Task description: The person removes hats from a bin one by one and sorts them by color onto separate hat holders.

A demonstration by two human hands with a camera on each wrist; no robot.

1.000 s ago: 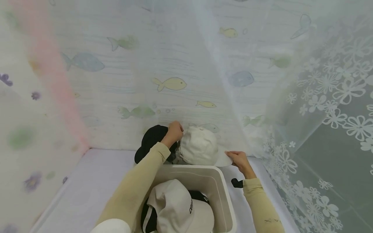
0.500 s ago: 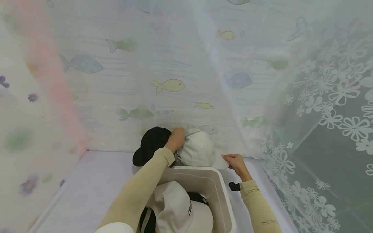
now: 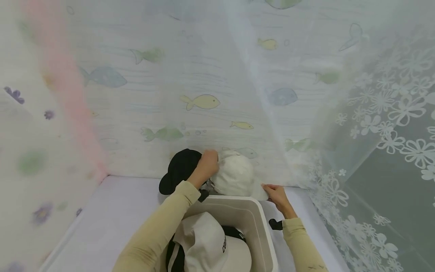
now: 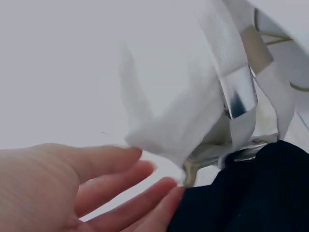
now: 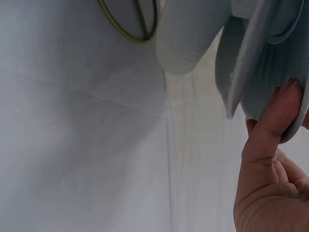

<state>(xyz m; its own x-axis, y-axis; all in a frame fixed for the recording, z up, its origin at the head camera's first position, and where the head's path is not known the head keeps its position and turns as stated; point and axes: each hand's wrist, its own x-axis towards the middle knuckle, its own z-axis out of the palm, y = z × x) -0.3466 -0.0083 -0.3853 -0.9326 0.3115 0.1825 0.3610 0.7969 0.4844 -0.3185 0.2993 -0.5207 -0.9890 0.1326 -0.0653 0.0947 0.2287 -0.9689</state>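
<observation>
Nearest the wearer, the bin holds a beige cap with dark lettering, and some dark cloth shows beside it. The bin stands on a white sheet.

Just past the bin's far right corner, the right hand pinches the brim of the white cap by its edge, between thumb and fingers. The white cap is just beyond the bin's far rim, crown up and brim pointing right; its base is partly hidden.

Also beyond the rim, at the cap's back, is the left hand. Its fingers reach in near the strap, but I cannot tell whether they pinch the cloth or only touch it. The black cap, beyond the bin's far left corner, lies close beside this hand. Farthest past the bin hangs a curtain printed with fish.

The step in hand appears to be straightening the white cap beside the black one. The next move probably calls for steadying the back while easing the brim into line, without nudging the black cap.
</observation>
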